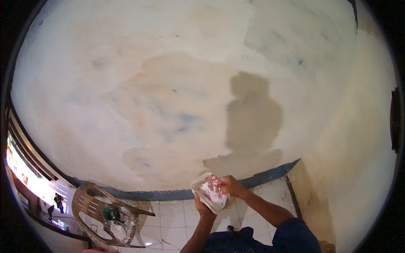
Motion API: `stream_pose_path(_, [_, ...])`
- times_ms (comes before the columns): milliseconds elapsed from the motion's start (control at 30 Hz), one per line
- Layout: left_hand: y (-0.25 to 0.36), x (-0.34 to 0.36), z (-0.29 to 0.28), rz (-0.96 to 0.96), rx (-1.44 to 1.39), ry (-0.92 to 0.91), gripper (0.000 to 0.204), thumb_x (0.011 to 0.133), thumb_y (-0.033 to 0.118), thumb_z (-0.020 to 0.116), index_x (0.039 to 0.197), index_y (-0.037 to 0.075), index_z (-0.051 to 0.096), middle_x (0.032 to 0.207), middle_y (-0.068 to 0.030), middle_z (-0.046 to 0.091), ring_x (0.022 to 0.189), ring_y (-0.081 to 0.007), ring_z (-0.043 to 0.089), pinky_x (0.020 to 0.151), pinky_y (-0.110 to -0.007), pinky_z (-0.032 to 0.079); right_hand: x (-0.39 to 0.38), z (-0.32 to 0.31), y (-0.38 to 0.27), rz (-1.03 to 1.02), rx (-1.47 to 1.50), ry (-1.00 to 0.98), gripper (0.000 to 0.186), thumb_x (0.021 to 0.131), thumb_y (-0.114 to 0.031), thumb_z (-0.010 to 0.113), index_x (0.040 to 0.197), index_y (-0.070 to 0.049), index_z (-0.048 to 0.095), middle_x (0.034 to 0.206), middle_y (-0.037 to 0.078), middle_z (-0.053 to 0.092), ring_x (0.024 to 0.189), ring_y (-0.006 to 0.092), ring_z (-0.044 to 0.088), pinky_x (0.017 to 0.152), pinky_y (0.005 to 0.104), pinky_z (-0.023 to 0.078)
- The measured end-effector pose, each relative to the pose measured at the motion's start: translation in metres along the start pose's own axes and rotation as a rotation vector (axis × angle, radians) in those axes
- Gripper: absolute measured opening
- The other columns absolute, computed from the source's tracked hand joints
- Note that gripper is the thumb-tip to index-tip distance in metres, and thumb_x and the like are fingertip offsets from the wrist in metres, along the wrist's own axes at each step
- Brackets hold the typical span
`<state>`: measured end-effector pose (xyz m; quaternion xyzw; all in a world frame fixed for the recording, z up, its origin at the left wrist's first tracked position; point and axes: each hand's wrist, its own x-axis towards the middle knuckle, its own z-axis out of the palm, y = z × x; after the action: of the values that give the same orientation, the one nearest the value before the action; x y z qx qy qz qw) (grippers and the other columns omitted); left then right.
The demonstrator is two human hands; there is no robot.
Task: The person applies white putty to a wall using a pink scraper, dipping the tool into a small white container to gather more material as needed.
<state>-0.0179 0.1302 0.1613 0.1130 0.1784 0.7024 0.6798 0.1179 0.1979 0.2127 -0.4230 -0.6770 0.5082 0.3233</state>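
My left hand (204, 209) grips a pale, putty-smeared tub (196, 183) from its left side and underneath. The tub is tilted, and white paste (209, 195) coats its inside. In my right hand (232, 186) is a red scraper (215, 181), its flat face streaked with white. The scraper lies over the tub's mouth, against the paste; my fingers hide part of it. Both hands are close together, low in front of the wall (168, 126), which carries uneven patches of filler and bluish marks.
A brown plastic chair (84, 209) stands at the lower left on white floor tiles (173, 214). On it are a green container (111, 214) and a white bag-like thing (118, 231). A dark blue skirting band (168, 195) runs along the wall's foot. A bright window (19, 158) is at far left.
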Motion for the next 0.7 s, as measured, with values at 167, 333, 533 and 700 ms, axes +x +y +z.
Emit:
stream_pose_path(167, [-0.007, 0.003, 0.007, -0.055, 0.011, 0.079, 0.067, 0.096, 0.058, 0.032, 0.141, 0.009, 0.037, 0.137, -0.0155, 0.046, 0.125, -0.0348, 0.046, 0.106, -0.050, 0.036, -0.005, -0.014, 0.071, 0.292, 0.102, -0.011, 0.016, 0.079, -0.009, 0.068, 0.091, 0.002, 0.071, 0.072, -0.001, 0.065, 0.062, 0.0071, 0.055, 0.056, 0.0257, 0.044])
stream_pose_path(333, [-0.013, 0.009, -0.007, -0.028, 0.026, 0.135, 0.066, 0.097, 0.059, 0.030, 0.139, 0.010, 0.040, 0.135, -0.0147, 0.048, 0.125, -0.0338, 0.046, 0.106, -0.049, 0.037, -0.025, -0.031, 0.040, 0.372, 0.657, 0.079, 0.023, 0.084, -0.009, 0.069, 0.100, 0.007, 0.068, 0.086, 0.007, 0.070, 0.072, 0.0102, 0.064, 0.064, 0.0255, 0.052])
stream_pose_path(533, [-0.022, 0.019, -0.020, -0.047, -0.082, -0.105, 0.074, 0.095, 0.062, 0.027, 0.147, 0.010, 0.029, 0.144, -0.0169, 0.040, 0.132, -0.0353, 0.041, 0.109, -0.051, 0.034, -0.040, -0.038, 0.027, 0.273, 0.890, 0.201, 0.029, 0.088, -0.012, 0.065, 0.111, 0.006, 0.064, 0.100, 0.008, 0.068, 0.081, 0.0142, 0.066, 0.072, 0.0271, 0.055])
stream_pose_path(700, [-0.021, 0.029, -0.008, -0.124, -0.059, -0.139, 0.074, 0.095, 0.062, 0.030, 0.148, 0.011, 0.027, 0.146, -0.0164, 0.037, 0.132, -0.0355, 0.040, 0.109, -0.053, 0.034, -0.049, -0.048, 0.042, 0.018, 0.850, 0.148, 0.022, 0.089, -0.005, 0.060, 0.109, 0.005, 0.063, 0.102, 0.008, 0.068, 0.088, 0.0124, 0.067, 0.082, 0.0265, 0.055])
